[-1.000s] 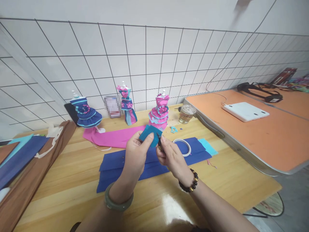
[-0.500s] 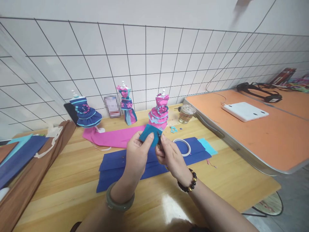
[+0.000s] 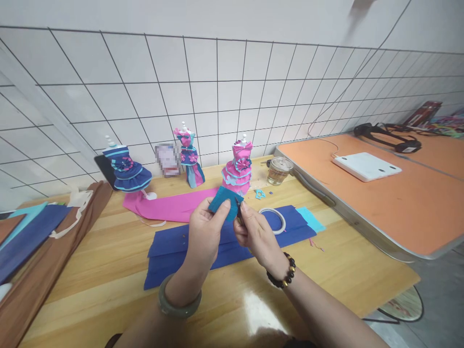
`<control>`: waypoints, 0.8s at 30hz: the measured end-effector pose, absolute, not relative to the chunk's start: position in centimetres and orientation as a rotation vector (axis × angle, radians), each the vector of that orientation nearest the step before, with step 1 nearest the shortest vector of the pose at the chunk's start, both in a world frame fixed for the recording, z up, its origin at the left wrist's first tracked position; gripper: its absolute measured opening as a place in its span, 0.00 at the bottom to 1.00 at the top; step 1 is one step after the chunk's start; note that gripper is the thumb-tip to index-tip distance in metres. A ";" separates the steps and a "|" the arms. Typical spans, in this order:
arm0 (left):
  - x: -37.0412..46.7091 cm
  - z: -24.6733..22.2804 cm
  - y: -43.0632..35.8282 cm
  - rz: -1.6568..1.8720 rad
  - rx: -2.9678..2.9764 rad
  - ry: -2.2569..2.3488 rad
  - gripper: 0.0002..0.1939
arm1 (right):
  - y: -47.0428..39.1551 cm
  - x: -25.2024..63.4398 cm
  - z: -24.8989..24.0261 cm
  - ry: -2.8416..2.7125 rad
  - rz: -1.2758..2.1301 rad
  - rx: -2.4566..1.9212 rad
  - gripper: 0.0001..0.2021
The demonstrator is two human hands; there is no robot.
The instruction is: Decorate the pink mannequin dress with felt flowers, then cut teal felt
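Pinched between thumb and fingers, a teal piece of crepe paper (image 3: 220,197) is in my left hand (image 3: 206,227), held up above the table. My right hand (image 3: 255,232) is closed around small dark scissors (image 3: 238,207), their handles mostly hidden by the fingers. The blades meet the right edge of the teal piece. Beneath both hands lie folded dark blue crepe paper sheets (image 3: 166,263). A roll of white tape (image 3: 282,222) rests on the blue sheets, just right of my right hand.
Three small dress forms stand at the back: a blue one (image 3: 132,179), a blue-and-pink one (image 3: 194,171) and a pink one (image 3: 237,169). Pink paper (image 3: 163,205) lies before them. A lidded glass (image 3: 279,171) stands right. Brown paper (image 3: 65,246) hangs over the left side.
The view has shifted very slightly. Both hands keep almost the same place, with the scissors at the teal paper's right edge.
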State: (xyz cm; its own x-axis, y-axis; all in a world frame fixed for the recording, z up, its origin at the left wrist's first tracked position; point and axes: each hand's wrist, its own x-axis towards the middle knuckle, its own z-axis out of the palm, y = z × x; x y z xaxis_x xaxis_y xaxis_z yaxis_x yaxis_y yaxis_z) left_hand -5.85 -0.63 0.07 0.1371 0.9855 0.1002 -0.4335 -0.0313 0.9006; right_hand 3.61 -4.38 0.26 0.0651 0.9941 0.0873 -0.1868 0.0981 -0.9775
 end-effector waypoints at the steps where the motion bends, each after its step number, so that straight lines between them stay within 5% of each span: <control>1: -5.9 0.1 -0.6 1.319 0.994 0.736 0.05 | -4.4 3.7 0.2 -1.076 1.186 -1.027 0.24; 24: -6.4 0.5 -0.2 1.229 1.061 0.706 0.06 | -4.5 4.7 0.2 -1.155 1.207 -1.042 0.19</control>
State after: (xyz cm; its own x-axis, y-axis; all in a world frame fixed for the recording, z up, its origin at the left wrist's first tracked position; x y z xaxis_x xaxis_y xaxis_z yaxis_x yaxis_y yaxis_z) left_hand -6.45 -0.21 0.48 0.2315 0.9668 0.1079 -0.3936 -0.0084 0.9192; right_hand 4.73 -4.51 0.24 0.0011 0.9959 0.0909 -0.1343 0.0902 -0.9868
